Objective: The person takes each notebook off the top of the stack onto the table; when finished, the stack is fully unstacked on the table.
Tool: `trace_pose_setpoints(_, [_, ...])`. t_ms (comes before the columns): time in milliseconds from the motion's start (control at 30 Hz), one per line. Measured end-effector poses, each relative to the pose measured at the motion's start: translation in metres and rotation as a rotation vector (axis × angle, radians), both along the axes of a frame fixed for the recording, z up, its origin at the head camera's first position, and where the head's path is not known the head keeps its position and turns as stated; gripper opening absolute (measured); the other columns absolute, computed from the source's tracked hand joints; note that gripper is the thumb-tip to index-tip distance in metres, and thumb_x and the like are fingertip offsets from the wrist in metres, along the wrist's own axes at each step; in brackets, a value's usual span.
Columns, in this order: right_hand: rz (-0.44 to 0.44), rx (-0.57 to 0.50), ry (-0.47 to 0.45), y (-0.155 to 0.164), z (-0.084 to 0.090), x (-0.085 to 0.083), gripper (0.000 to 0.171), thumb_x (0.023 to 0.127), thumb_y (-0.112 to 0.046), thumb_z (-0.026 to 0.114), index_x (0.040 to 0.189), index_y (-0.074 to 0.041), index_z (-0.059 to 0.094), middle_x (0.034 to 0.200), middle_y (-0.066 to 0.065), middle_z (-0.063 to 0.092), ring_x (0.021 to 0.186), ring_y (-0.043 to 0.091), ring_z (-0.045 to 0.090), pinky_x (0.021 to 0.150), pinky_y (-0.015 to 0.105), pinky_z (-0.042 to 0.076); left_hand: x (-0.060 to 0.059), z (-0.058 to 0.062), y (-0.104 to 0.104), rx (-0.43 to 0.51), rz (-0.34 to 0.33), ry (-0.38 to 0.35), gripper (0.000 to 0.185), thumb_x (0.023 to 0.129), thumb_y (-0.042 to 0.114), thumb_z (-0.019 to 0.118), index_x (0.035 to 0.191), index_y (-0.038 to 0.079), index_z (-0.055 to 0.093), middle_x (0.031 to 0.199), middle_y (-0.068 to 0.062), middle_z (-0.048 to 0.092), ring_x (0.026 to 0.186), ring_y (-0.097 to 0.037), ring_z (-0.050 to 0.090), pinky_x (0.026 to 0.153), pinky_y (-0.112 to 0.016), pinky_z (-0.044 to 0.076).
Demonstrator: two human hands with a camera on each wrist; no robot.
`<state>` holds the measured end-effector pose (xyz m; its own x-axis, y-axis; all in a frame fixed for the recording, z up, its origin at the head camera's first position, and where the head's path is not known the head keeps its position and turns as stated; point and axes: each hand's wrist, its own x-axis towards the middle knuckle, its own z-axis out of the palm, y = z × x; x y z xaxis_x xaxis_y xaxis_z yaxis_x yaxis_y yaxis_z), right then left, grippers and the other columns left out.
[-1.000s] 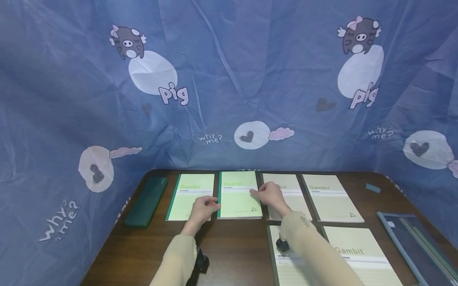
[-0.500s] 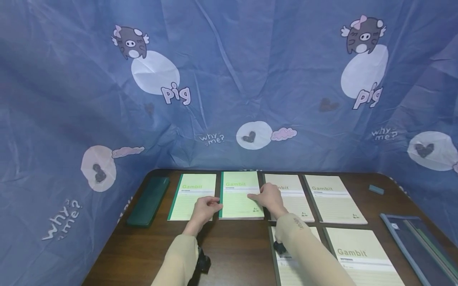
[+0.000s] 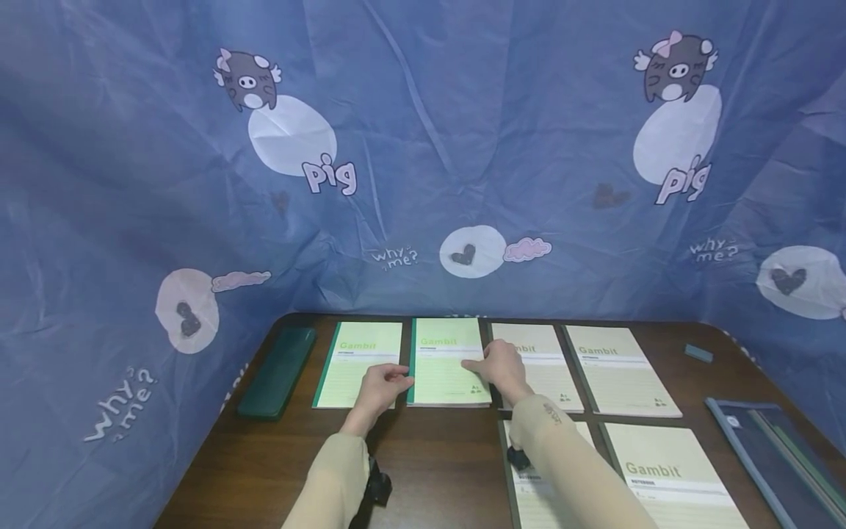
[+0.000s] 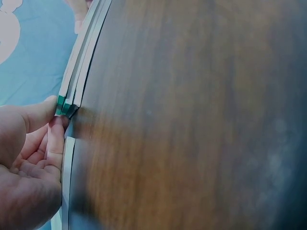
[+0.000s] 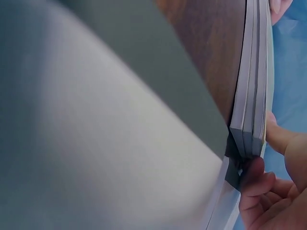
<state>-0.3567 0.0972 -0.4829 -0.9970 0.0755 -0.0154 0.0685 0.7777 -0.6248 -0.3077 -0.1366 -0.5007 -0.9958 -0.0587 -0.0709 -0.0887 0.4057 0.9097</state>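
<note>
A small stack of Gambit notebooks (image 3: pixel 446 373) with green spines lies in the middle of the back row, layered edges showing in both wrist views. My left hand (image 3: pixel 378 387) pinches its spine side near the front corner; in the left wrist view the thumb is on the top cover's edge and the fingers are lower down. On the opposite side my right hand (image 3: pixel 504 367) grips the stack, thumb over the cover. Its curled fingers (image 5: pixel 256 184) touch the lower edge of the stacked notebooks (image 5: pixel 254 81). A green-spined notebook (image 3: pixel 360 375) lies partly behind my left hand.
Dark-spined notebooks (image 3: pixel 617 367) lie to the right, and two more (image 3: pixel 674 470) stand nearer, one partly under my right sleeve. A green case (image 3: pixel 277 373) lies at left. A zip pouch (image 3: pixel 780 455) and small blue eraser-like block (image 3: pixel 698 353) lie at right. A blue curtain (image 3: pixel 423 147) hangs behind.
The head view has shifted slightly left. My right hand has slid a little toward me along the stack's edge, its thumb reaching slightly further over the cover. My left hand stays at the spine.
</note>
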Motion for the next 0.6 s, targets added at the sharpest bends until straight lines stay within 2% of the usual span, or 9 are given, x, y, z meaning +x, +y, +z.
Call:
trace_pose_setpoints(267, [0.008, -0.008, 0.007, -0.0006, 0.0001, -0.0011, 0.039, 0.076, -0.037, 0.086, 0.076, -0.004, 0.066, 0.066, 0.007, 0.059, 0.058, 0.018, 0.049, 0.051, 0.029, 0.039, -0.0025, -0.0025, -0.0016, -0.009, 0.006, -0.002, 0.031, 0.092, 0.015, 0.071, 0.12, 0.0, 0.069, 0.11, -0.012, 0.066, 0.105, -0.028, 0.061, 0.091, -0.044, 0.052])
trace_pose_setpoints(600, [-0.009, 0.005, -0.006, 0.0011, 0.001, -0.0013, 0.043, 0.077, -0.036, 0.086, 0.088, 0.001, 0.068, 0.074, 0.009, 0.061, 0.067, 0.022, 0.054, 0.057, 0.031, 0.043, -0.0007, -0.002, -0.0027, 0.006, -0.01, 0.018, 0.029, 0.093, 0.013, 0.07, 0.118, -0.001, 0.07, 0.107, -0.011, 0.067, 0.102, -0.026, 0.061, 0.089, -0.044, 0.052])
